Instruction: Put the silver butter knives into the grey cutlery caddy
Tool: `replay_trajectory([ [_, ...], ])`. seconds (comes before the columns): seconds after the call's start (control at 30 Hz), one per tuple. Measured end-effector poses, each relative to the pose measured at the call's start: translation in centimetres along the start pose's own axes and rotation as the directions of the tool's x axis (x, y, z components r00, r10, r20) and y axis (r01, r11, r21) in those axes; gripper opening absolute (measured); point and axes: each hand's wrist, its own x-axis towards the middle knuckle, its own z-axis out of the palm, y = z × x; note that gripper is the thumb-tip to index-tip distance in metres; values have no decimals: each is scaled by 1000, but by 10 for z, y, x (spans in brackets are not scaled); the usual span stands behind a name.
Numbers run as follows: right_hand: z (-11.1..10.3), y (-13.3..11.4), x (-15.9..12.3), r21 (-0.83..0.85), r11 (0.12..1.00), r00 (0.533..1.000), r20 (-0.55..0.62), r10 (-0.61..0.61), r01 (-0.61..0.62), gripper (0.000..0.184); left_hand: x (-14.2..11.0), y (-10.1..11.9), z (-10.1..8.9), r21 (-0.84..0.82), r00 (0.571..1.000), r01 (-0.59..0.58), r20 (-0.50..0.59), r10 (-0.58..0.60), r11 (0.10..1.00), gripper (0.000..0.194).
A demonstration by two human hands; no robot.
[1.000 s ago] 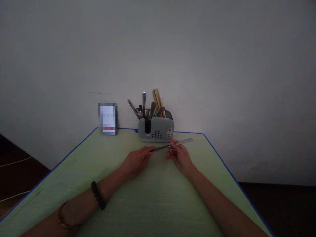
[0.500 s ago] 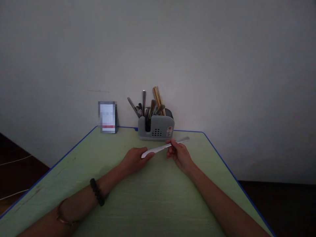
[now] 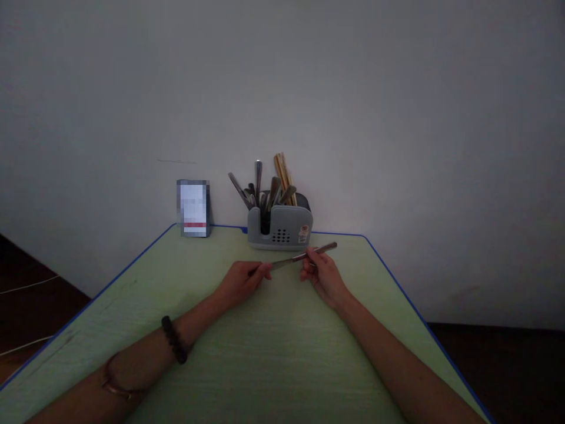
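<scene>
A metal table knife spans the gap between my two hands, tilted a little upward to the right. My right hand is closed around it, thumb on top, with the handle's end sticking out on the right. My left hand is closed on the blade's left end, which is hidden by the fingers. The blade shows as a thin, nearly edge-on strip between the hands. Just behind them stands a grey cutlery holder with several metal utensils and wooden chopsticks upright in it.
A phone-like device with a blurred, lit screen leans by the wall at the table's back left. The pale green table has a blue edge. Light cables run at far left.
The knife has turned about its length: its broad, bright side showed before, and now it looks thin and darker. My left fingers have closed further over the blade's end.
</scene>
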Motion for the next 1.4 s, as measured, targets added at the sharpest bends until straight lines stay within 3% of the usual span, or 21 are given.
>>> replay_trajectory([
  [0.17, 0, 1, -1, -55, 998, 999, 50, 14, -12, 36, 1, -2, 0, 67, 996, -62, -55, 66, 996, 38],
  [0.43, 2, 0, -9, -325, 945, 972, 231, 54, 24, 34, -2, -2, 3, 101, 988, -100, -112, 111, 990, 26],
  [0.53, 2, 1, -7, -297, 955, 980, 198, 32, 28, 35, -2, 1, 2, 90, 987, -95, -122, 106, 991, 26],
  [0.7, 1, 1, -1, -22, 998, 997, -43, -64, 63, 32, 0, 7, -3, -48, 994, 17, -105, -22, 999, 28],
  [0.8, -1, -1, 1, 81, 995, 993, -110, -52, 61, 31, 0, 7, -3, -140, 993, 58, -96, -72, 988, 29],
  [1.0, -1, -3, 2, 139, 989, 993, -112, -35, 50, 32, 2, 1, 1, -343, 991, 114, -25, -130, 932, 30],
  [1.2, -1, -1, 2, 49, 998, 998, -40, -46, 48, 32, 5, -4, 0, -474, 979, 190, 23, -203, 860, 30],
  [1.4, 0, 1, -1, -24, 999, 1000, 17, -24, 25, 36, 5, -2, -1, -454, 968, 239, 48, -245, 858, 32],
])
